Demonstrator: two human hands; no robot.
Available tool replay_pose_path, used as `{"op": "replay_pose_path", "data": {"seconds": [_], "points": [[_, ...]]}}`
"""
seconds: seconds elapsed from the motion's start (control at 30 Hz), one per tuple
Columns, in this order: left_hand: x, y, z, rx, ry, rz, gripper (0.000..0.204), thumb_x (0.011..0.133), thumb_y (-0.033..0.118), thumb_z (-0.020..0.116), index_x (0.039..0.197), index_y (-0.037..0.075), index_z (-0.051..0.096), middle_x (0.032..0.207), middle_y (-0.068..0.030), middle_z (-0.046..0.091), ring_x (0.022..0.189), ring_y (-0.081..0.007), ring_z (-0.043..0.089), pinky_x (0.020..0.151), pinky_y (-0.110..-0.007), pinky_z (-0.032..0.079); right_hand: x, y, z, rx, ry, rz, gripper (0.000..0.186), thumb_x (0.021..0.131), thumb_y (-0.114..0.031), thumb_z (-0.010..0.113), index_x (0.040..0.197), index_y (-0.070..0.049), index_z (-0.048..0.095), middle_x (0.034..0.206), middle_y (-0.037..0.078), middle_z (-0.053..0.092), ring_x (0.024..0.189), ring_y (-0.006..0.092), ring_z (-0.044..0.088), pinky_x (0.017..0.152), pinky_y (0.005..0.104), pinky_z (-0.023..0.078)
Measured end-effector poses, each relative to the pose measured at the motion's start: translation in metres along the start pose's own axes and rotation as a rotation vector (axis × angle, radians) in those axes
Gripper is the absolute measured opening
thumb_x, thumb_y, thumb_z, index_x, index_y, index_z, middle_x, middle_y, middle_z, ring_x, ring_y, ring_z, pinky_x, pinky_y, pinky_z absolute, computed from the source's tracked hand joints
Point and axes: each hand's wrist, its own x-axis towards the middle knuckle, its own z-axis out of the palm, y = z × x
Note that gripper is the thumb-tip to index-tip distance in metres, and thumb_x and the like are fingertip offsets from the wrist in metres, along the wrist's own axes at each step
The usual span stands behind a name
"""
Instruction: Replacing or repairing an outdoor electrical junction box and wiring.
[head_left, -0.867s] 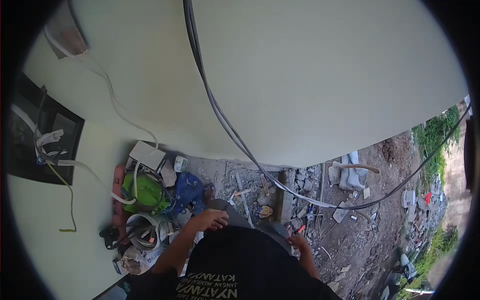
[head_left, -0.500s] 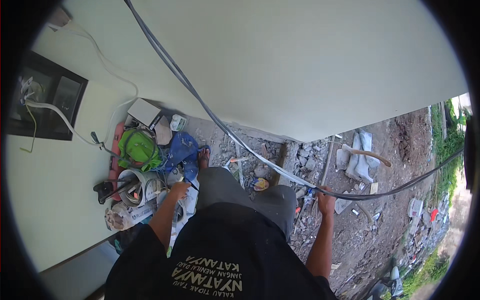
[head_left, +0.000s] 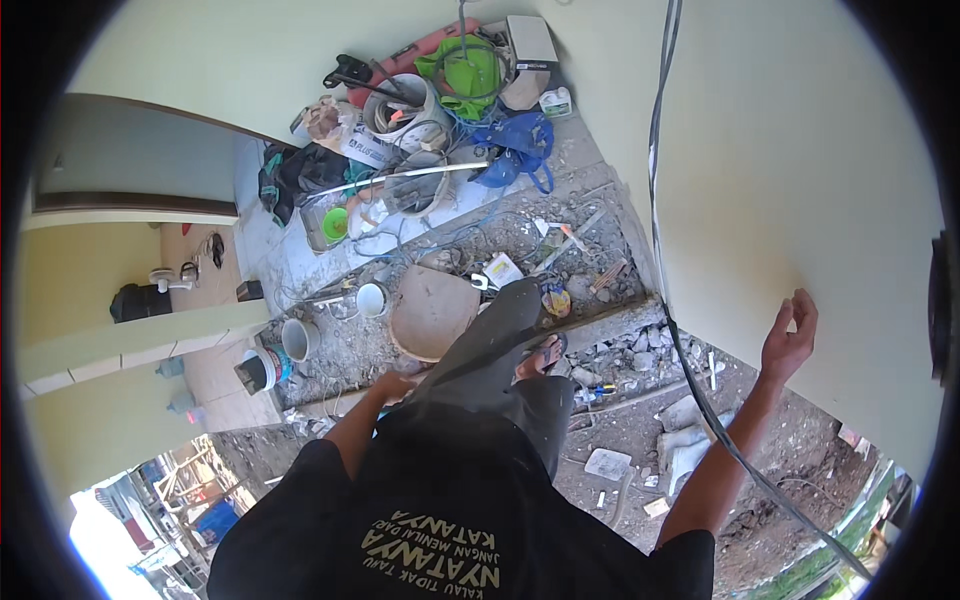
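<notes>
My right hand (head_left: 790, 335) is raised beside the pale wall (head_left: 800, 180), fingers loosely curled and apart, holding nothing. A black cable (head_left: 655, 180) runs down the wall and passes just left of that forearm. My left hand (head_left: 393, 385) rests low against my grey trouser leg (head_left: 500, 340), partly hidden by it, so its grip is unclear. My sandalled foot (head_left: 545, 350) stands on a concrete step edge. A round brown disc (head_left: 432, 310) lies on the ground just ahead of my left hand.
Tools and bags are piled by the wall: a blue bag (head_left: 515, 150), a green bag (head_left: 470, 65), a bucket with coiled hose (head_left: 400, 105), a white cup (head_left: 372, 298), a grey pot (head_left: 298, 338). Broken rubble (head_left: 640, 360) covers the dirt at right. An open doorway (head_left: 140, 180) is at left.
The view has swung round, so the pile of tools now sits at the top. My right hand has lifted from beside my leg up toward the wall.
</notes>
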Motion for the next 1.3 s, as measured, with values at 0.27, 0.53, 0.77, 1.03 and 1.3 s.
{"op": "replay_pose_path", "data": {"seconds": [0.27,0.53,0.77,1.03,1.3], "points": [[-0.051,0.001,0.030,-0.778,0.145,-0.253,0.032,0.086,0.032,0.061,0.102,0.006,0.065,0.090,-0.0083,0.068,0.073,-0.0189,0.064,0.061,-0.035,0.051,0.004,0.021,0.013,-0.147,0.053,-0.167,0.028,0.088,-0.013,0.063,0.113,-0.001,0.060,0.105,0.016,0.064,0.093,0.0299,0.064,0.084,0.0383,0.052],[-0.074,0.001,0.069,-1.051,0.312,-0.266,0.033,0.088,0.032,0.060,0.104,0.003,0.063,0.089,-0.0089,0.067,0.074,-0.0194,0.065,0.062,-0.033,0.052,0.002,0.035,0.008,-0.276,0.053,-0.198,0.029,0.090,-0.016,0.060,0.115,-0.001,0.059,0.106,0.015,0.064,0.094,0.0287,0.064,0.083,0.0385,0.052],[-0.074,-0.088,0.202,-0.769,0.286,-0.065,0.028,0.088,0.029,0.061,0.099,0.003,0.063,0.083,-0.0084,0.066,0.068,-0.0179,0.064,0.058,-0.032,0.051,0.006,0.045,0.009,-0.334,-0.022,-0.248,0.031,0.089,-0.013,0.058,0.118,-0.001,0.057,0.112,0.016,0.061,0.100,0.0293,0.062,0.084,0.0382,0.051],[-0.007,-0.091,0.169,-0.805,0.348,-0.142,0.032,0.082,0.032,0.060,0.090,0.003,0.070,0.088,-0.0135,0.070,0.079,-0.0278,0.068,0.079,-0.038,0.052,-0.007,0.035,0.039,-0.469,0.008,0.002,0.032,0.089,-0.016,0.056,0.117,0.000,0.058,0.113,0.016,0.060,0.100,0.0314,0.060,0.088,0.0405,0.048],[0.300,-0.117,0.141,-0.521,0.584,0.059,0.028,0.084,0.031,0.056,0.090,0.009,0.071,0.095,-0.0143,0.069,0.089,-0.0314,0.066,0.081,-0.043,0.050,-0.259,-0.037,0.288,0.222,-0.964,0.273,0.025,0.086,-0.008,0.058,0.109,0.002,0.058,0.089,0.010,0.063,0.074,0.0149,0.059,0.066,0.0291,0.049]]}}
